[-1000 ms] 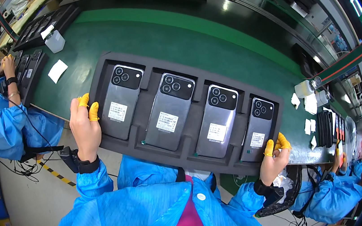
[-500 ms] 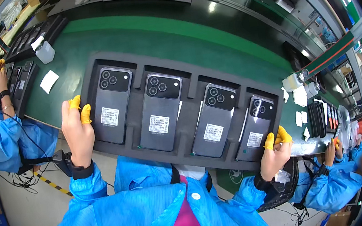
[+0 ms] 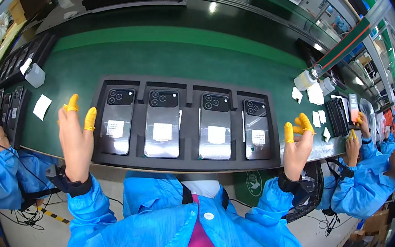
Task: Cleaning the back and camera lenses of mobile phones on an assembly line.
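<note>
The black tray (image 3: 191,136) lies on the green bench (image 3: 229,60) directly in front of the person, its near side along the bench's six o'clock edge. It carries four dark phones (image 3: 165,147) in a row, one per recess, lens blocks toward twelve o'clock. The separate recesses presumably prevent the backs and edges from rubbing; backs up, the white labels (image 3: 216,134) face the person, likely so that they can be checked without lifting a phone.

Left grip (image 3: 76,146): at nine o'clock of the tray, just beside its end. Thumb and fingers stand well parted and upright; nothing is held, and no contact with the tray is seen. Right grip (image 3: 297,153): between three and four o'clock, just off the opposite end. Its fingers are loosely bent, with a gap to the thumb; it holds nothing. Both wear yellow finger covers (image 3: 90,119), probably to keep surfaces free of prints. The placing of one grip at each end suits a long, loaded tray that should stay level.

A white paper sheet (image 3: 42,107) lies between nine and ten o'clock.
</note>
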`<state>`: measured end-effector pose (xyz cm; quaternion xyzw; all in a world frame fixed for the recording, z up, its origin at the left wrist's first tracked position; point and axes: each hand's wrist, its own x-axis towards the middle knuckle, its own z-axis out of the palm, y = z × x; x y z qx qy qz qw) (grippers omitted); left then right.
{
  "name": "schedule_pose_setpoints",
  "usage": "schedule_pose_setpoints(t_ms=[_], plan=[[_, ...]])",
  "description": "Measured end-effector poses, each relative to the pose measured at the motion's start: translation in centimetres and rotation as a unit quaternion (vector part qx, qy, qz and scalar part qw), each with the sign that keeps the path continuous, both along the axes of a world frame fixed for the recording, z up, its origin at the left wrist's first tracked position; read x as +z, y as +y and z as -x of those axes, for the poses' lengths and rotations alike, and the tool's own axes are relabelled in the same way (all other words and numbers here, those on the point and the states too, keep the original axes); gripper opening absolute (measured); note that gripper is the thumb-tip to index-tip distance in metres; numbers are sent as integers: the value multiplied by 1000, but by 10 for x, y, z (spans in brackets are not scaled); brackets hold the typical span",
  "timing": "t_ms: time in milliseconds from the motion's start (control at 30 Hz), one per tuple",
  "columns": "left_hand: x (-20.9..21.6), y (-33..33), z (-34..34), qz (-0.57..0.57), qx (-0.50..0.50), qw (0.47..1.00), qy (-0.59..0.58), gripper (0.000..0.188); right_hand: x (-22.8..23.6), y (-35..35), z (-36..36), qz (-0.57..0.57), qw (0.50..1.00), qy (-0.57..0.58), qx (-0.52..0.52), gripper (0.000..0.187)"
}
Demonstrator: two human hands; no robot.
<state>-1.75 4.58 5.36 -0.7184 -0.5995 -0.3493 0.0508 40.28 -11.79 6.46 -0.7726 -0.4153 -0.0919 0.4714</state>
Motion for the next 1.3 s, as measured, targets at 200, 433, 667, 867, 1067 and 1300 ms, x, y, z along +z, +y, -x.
schedule_pose_setpoints(t_ms=[200, 433, 667, 867, 1067, 1300], plan=[[43, 11, -18, -39, -81, 993, 76, 33, 32, 22, 4, 104, 980, -105, 131, 30], [40, 61, -72, 101, -244, 961, 79, 21, 42, 104, 16, 277, 926, -160, 198, 21], [6, 74, -74, 101, -195, 973, 72, 15, 7, 104, 15, 254, 939, -199, 120, 25], [2, 80, -70, 111, -199, 971, 74, 13, 2, 107, -3, 254, 930, -206, 166, 29], [29, 65, -77, 13, -125, 991, 32, 27, 13, 101, 8, 177, 956, -204, 112, 39], [20, 80, -75, 83, -114, 990, 6, 23, 14, 120, 1, 169, 950, -200, 172, 31]])
